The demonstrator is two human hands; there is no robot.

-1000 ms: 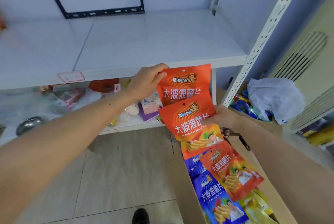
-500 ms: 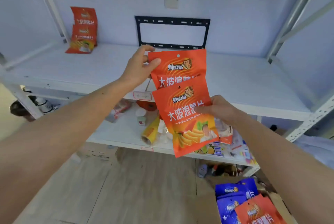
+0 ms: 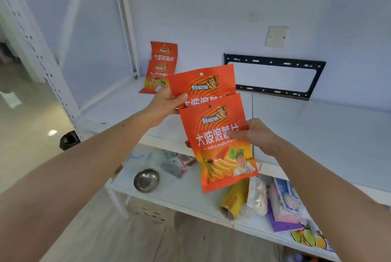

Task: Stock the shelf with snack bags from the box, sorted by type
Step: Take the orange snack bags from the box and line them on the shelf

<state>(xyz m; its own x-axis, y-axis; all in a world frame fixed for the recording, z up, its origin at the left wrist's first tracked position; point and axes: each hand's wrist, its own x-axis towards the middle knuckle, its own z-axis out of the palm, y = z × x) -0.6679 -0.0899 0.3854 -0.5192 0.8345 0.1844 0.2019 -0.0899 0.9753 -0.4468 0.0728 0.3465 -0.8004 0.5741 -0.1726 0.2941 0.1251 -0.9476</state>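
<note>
Snack bags of the orange kind already lean on the wall at the far left of the shelf [image 3: 118, 103], beyond the left hand [image 3: 167, 103], whose grip pinches the left edge of the rear orange bag [image 3: 203, 86]. Just right, the front orange bag [image 3: 220, 143] hangs overlapping it, its right edge clasped by the right hand [image 3: 254, 134]. Both look light, crinkly and slippery, best held by the flat edges, sparing the chips.

"大波浪薯片" and "DaBoLangShuPian" on the front orange snack bag [image 3: 220, 145]
</note>
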